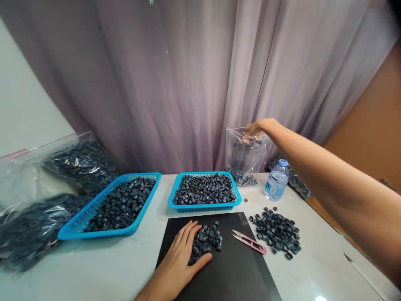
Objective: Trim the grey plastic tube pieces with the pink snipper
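Observation:
My left hand [180, 255] rests on the black mat [238, 271], palm down with its fingers stretched out. Its thumb and fingers curve around the left side of a small pile of dark ring-shaped pieces [208, 238], touching it. My right hand [255, 127] reaches into the mouth of a clear zip bag [233, 150] standing at the back. Through the plastic its fingers show apart and pointing down, with several dark pieces loose just below them. More pieces lie in the bottom of the bag. Pink-handled thread snips [250, 241] lie on the mat's right edge.
Two blue baskets [175, 200] [145, 209] hold many dark pieces. Filled clear bags [84, 163] stand at the left. A water bottle [277, 180] and a loose heap of pieces [277, 230] are at the right, with a pointed white tool [363, 274] near the edge.

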`<state>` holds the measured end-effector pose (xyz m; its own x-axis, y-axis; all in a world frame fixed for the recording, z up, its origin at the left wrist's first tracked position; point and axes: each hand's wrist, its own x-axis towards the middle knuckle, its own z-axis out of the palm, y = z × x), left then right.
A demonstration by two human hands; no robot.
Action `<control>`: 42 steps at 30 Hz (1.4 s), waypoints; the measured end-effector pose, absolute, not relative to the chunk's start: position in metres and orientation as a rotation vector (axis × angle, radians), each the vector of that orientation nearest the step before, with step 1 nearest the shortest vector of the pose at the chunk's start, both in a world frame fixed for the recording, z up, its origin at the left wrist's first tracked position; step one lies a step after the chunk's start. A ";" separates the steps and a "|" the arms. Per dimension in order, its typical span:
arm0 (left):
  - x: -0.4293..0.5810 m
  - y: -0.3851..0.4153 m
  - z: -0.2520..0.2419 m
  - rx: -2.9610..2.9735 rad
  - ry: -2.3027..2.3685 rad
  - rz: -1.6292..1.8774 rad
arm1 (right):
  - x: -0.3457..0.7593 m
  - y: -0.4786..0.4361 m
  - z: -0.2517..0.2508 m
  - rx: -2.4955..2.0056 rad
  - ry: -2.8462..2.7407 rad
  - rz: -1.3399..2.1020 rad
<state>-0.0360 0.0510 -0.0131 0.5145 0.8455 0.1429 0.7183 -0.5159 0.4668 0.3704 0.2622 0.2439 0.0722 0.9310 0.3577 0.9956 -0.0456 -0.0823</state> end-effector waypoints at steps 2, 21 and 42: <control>-0.037 0.053 -0.016 2.440 1.288 0.528 | 0.371 0.257 0.243 -2.103 -1.963 -0.205; -0.035 0.057 -0.024 2.597 1.271 0.554 | 0.320 0.122 0.070 -1.839 -2.108 -0.038; -0.038 0.062 -0.030 2.662 1.271 0.653 | 0.359 0.203 0.266 -1.915 -1.714 -0.330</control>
